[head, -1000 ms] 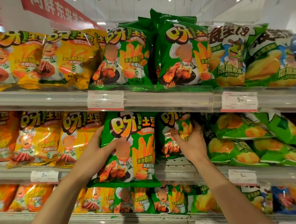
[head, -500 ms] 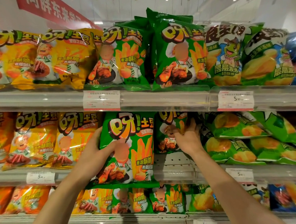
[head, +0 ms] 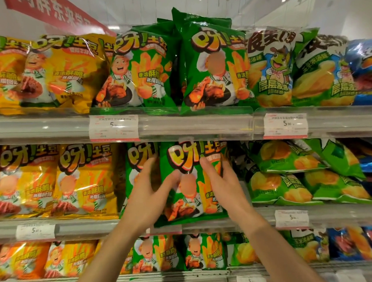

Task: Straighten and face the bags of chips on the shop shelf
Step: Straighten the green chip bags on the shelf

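A green bag of chips stands upright and faces front on the middle shelf, its bottom edge over the shelf rail. My left hand grips its left side, thumb on the front and fingers round the edge. My right hand grips its right side the same way. A second green bag of the same kind stands just behind and to the left, partly hidden by my left hand.
Yellow bags stand upright to the left on the same shelf. To the right, green wavy-chip bags lie stacked on their sides. The shelf above holds upright green bags. More bags fill the shelf below.
The green bag has moved right and up into the shelf slot. My right hand left the bag at the back and took the front bag's right edge.
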`<state>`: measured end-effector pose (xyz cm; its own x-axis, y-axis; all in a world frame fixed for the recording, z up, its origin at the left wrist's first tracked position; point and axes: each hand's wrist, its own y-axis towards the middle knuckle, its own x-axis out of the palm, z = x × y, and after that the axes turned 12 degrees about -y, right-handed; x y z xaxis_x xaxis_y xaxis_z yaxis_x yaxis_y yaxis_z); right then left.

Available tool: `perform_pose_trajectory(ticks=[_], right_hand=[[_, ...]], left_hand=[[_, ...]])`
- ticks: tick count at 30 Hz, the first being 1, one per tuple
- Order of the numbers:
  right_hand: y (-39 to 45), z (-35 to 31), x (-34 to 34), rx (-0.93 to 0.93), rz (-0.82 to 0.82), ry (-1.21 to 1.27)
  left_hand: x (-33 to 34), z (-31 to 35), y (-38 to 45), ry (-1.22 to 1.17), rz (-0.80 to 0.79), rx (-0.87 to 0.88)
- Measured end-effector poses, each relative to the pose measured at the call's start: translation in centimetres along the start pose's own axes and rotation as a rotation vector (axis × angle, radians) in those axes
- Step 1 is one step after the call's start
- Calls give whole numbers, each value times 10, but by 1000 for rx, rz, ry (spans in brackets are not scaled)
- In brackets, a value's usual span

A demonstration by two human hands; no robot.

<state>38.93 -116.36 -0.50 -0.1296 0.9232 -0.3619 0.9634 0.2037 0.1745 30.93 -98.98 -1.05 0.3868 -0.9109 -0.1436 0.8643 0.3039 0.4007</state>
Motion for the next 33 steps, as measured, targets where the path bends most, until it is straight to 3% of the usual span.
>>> perform_pose_trajectory(ticks=[5,11,15,22,28,33], right_hand=[[29,2,-14,-83,154,-139],[12,21,5,-256,456,-462],[-9,31,26,-357,363,-684],[12,39,37,-338,456,-861],[-5,48,47,-305,478,-859],[-16,39,30,-324,307,-703]], left_hand=[[-17,-18,9,365,344,257],[-14,-57,5,434,226,197],[-13,-65,5,446,232,214],[-16,-62,11,439,171,210],[-16,-65,8,465,148,216],[-24,-64,8,517,140,223]])
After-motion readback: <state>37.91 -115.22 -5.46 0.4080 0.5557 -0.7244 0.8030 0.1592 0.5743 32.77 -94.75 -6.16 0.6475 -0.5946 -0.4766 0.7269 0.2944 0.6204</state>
